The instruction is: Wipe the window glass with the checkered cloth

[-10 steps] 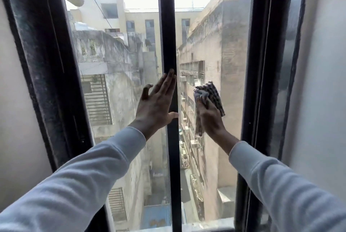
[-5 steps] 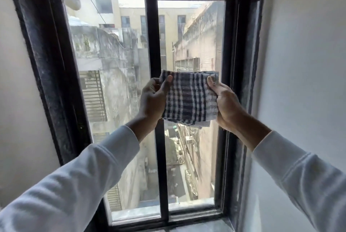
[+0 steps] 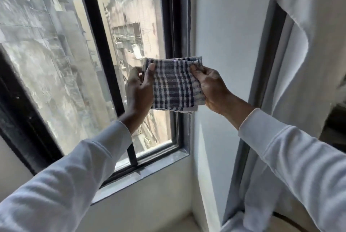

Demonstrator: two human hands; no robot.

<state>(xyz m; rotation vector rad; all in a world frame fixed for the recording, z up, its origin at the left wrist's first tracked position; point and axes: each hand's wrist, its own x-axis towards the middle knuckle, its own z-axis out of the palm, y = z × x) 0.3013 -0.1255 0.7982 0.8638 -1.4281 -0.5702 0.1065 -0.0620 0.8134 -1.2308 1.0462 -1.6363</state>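
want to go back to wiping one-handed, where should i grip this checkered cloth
The blue and white checkered cloth is folded into a flat pad, pinched at its side edges by the left hand and right hand. Probably best to lay the right palm flat on the face nearest you, fingers spread over the upper folded edge, thumb hooked behind, so the layers stay stacked against the window glass.

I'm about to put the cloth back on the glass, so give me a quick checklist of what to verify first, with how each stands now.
1. Checkered cloth folded flat: ok.
2. Left hand grips its left edge: ok.
3. Right hand grips its right edge: ok.
4. Cloth touching the window glass: not ok, held in front of it.
5. Clean cloth face outward: cannot tell.
6. White curtain away from the panes: ok.
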